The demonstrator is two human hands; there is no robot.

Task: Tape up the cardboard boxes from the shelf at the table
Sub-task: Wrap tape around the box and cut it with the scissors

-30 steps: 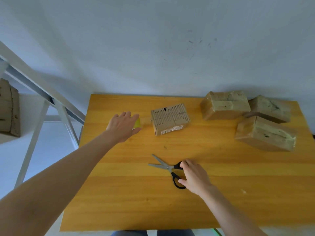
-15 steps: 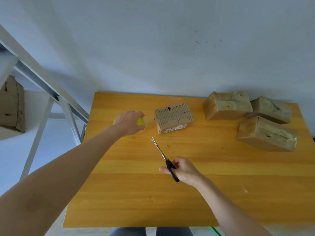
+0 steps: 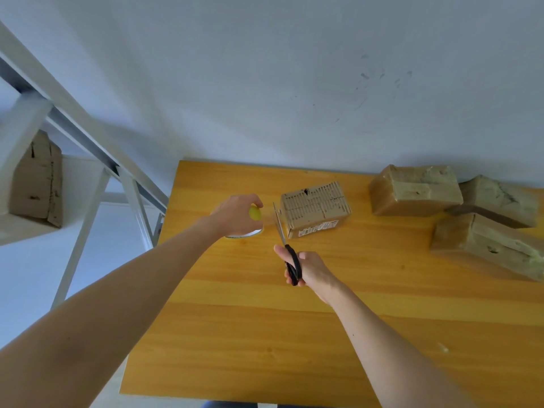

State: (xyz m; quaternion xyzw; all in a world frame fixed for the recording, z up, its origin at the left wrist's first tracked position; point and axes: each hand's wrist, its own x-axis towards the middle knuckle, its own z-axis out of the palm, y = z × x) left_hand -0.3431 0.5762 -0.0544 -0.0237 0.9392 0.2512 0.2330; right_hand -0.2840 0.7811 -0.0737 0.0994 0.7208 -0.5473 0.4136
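Tabletop (image 3: 265,334) of orange wood against pale wall (image 3: 294,69), white shelf (image 3: 59,95) at left

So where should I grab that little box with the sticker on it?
From above, thumb on the near long side, fingers on the far one. The little box lies flat and is shorter that way than end to end. Probably avoid its left end: the scissors in the right hand point there.

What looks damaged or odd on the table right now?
The middle cardboard box, next to the scissors tip, looks damaged: its top paper is stripped off, bare ribs show, and a dark hole sits near its back edge.
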